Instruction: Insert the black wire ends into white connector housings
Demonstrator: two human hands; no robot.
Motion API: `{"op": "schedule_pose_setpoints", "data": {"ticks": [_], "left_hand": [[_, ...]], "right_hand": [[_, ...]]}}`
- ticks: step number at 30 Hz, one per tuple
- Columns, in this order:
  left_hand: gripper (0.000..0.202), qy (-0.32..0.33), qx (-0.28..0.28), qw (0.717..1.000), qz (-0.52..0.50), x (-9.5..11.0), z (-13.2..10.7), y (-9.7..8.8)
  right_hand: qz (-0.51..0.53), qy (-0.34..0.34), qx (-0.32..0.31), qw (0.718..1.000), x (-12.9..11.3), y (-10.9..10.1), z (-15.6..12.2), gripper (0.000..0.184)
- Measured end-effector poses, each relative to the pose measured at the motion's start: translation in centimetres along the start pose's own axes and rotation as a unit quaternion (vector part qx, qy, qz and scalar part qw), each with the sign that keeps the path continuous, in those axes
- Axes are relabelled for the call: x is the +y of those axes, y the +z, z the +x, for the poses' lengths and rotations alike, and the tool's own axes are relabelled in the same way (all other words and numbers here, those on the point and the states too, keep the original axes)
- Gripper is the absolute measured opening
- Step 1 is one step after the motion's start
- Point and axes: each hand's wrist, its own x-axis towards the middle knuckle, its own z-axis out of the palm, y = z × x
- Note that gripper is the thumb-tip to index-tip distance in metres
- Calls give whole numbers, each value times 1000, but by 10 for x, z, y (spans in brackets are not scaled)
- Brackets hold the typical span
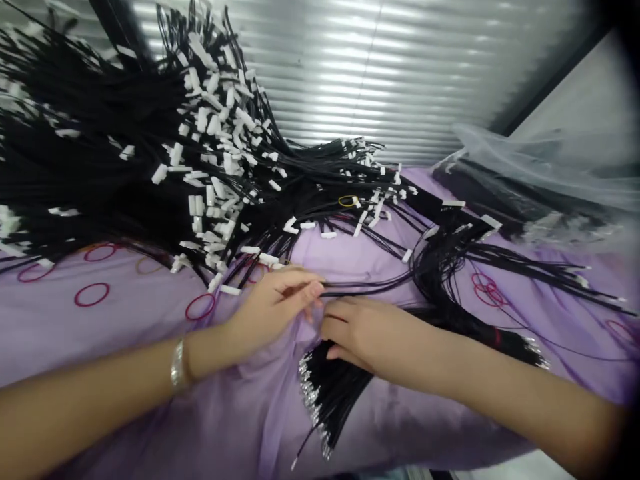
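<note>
My left hand (pixel 277 303) pinches the ends of a few thin black wires (pixel 370 285) that run off to the right. My right hand (pixel 367 330) is closed over a thick bundle of black wires (pixel 333 393) whose silver metal tips fan out below it; a red band (pixel 497 335) ties that bundle further right. A silver bracelet (pixel 177 365) sits on my left wrist. Both hands rest close together over the purple cloth (pixel 150 400).
A large heap of black wires with white plastic connectors (pixel 210 153) fills the back left. Red rubber bands (pixel 91 294) and a yellow one (pixel 348 200) lie on the cloth. A clear plastic bag (pixel 540 173) holding more wires sits at the right. Corrugated metal wall behind.
</note>
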Motion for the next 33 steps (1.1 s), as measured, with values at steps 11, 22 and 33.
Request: {"op": "schedule_pose_setpoints", "data": {"ticks": [11, 22, 33], "left_hand": [[36, -100, 23, 995, -3, -4, -1, -5], [17, -138, -17, 988, -61, -12, -1, -6], [10, -220, -59, 953, -199, -8, -6, 0]], "right_hand": [[173, 40, 185, 966, 15, 6, -11, 17], [376, 118, 228, 891, 15, -5, -8, 10], [317, 176, 280, 889, 21, 3, -2, 15]]}}
